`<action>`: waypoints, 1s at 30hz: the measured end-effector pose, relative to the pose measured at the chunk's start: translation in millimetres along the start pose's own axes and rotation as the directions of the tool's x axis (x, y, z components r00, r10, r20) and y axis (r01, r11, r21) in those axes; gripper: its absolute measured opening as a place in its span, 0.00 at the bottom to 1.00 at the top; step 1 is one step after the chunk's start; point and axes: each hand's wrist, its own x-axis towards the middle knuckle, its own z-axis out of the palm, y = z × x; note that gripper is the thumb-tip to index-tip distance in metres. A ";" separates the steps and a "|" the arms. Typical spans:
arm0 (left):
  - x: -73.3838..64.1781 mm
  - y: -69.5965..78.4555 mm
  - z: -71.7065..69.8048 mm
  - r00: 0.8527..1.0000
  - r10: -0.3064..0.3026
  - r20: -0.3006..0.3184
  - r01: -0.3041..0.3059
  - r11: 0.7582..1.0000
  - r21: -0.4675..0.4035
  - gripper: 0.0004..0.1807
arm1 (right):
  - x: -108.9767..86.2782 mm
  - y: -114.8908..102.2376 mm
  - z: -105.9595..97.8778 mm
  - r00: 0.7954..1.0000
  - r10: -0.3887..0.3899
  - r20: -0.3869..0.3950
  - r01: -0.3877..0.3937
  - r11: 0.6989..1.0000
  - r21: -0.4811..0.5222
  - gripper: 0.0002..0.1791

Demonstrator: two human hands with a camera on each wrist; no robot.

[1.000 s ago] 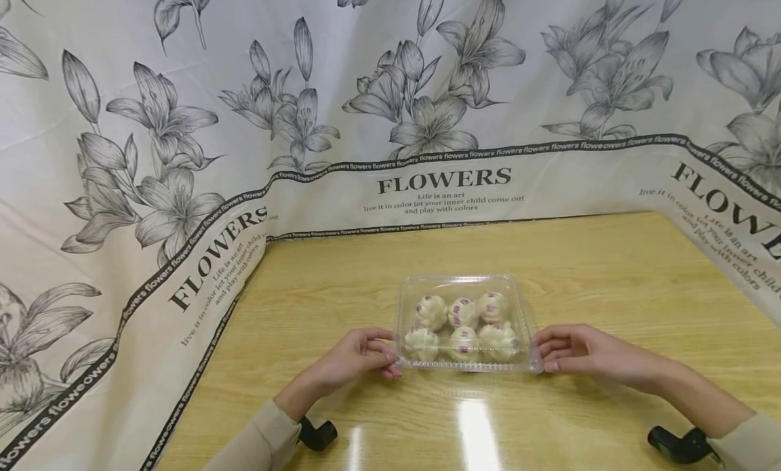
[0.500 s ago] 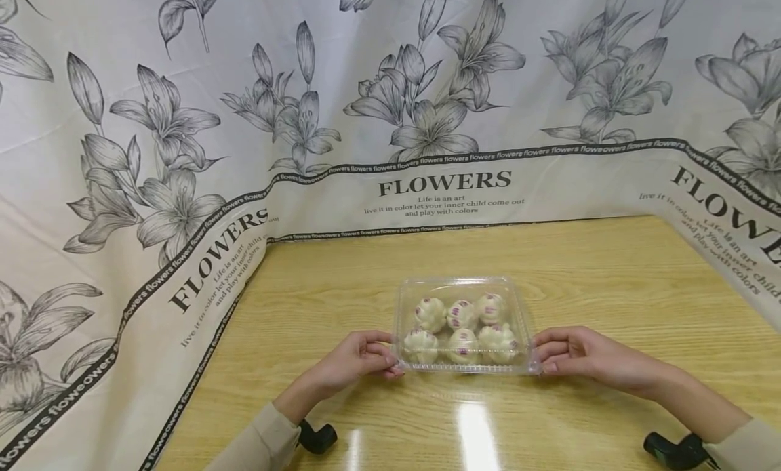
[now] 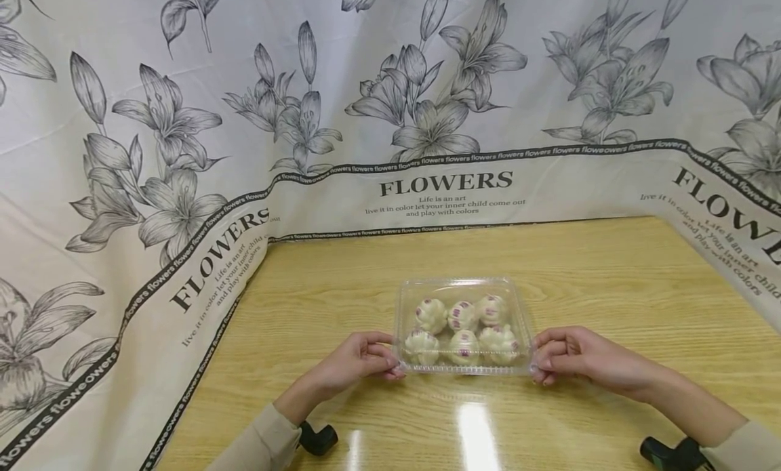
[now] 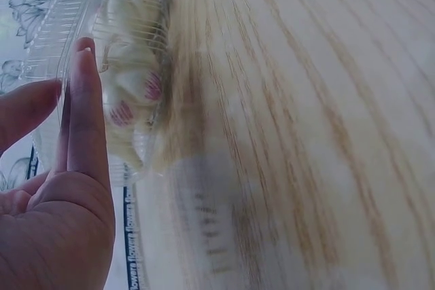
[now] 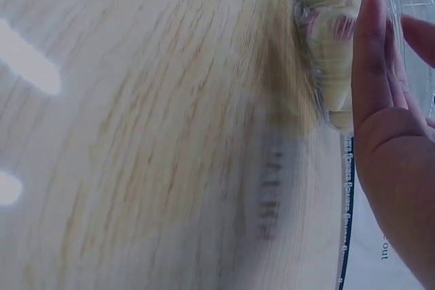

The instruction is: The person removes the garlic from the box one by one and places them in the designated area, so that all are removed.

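A clear plastic clamshell box (image 3: 464, 370) with a ribbed edge lies in front of me, its lid down. Inside are two rows of pale, lumpy round pieces (image 3: 464, 315) with purple marks. My left hand (image 3: 356, 359) pinches the box's near left corner, thumb on one side of the rim and fingers on the other, as the left wrist view shows. At the near right corner, my right hand (image 3: 573, 356) holds the rim the same way. In the right wrist view the box wall (image 5: 326, 117) stands close over the wood.
The box is over a light wood-grain table (image 3: 329, 274) with bright reflections near the front. A white cloth (image 3: 329, 207) printed with lilies and "FLOWERS" hangs round the back and both sides. Black wrist devices (image 3: 318, 438) sit below the sleeves.
The right hand's fingers have curled in further at the right corner and shifted slightly down. The box and the left hand stay nearly where they were.
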 end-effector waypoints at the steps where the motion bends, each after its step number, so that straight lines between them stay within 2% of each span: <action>1: 0.2 0.0 0.1 1.000 -0.001 0.000 0.001 1.000 -0.003 0.29 | 0.3 -0.1 0.2 1.000 0.003 -0.008 -0.004 1.000 -0.005 0.19; 10: -1.5 -0.3 -1.5 1.000 0.001 -0.001 -0.001 1.000 0.004 0.28 | 1.0 -2.7 1.0 0.998 0.029 -0.064 -0.032 0.999 -0.036 0.23; 16: -8.0 -6.2 -3.7 0.999 -0.028 0.033 0.030 0.997 -0.071 0.19 | -0.4 -0.7 1.1 0.998 0.039 -0.052 -0.039 0.999 -0.012 0.24; 25: -8.4 -13.0 -4.4 0.996 -0.002 0.089 0.013 0.991 -0.131 0.18 | -0.9 2.1 -1.5 0.999 0.019 -0.030 -0.019 1.000 0.021 0.21; 30: -8.7 -14.8 -1.9 0.996 -0.004 0.091 0.018 0.989 -0.148 0.16 | 0.0 1.3 -0.3 1.000 0.013 -0.016 -0.013 1.000 0.020 0.22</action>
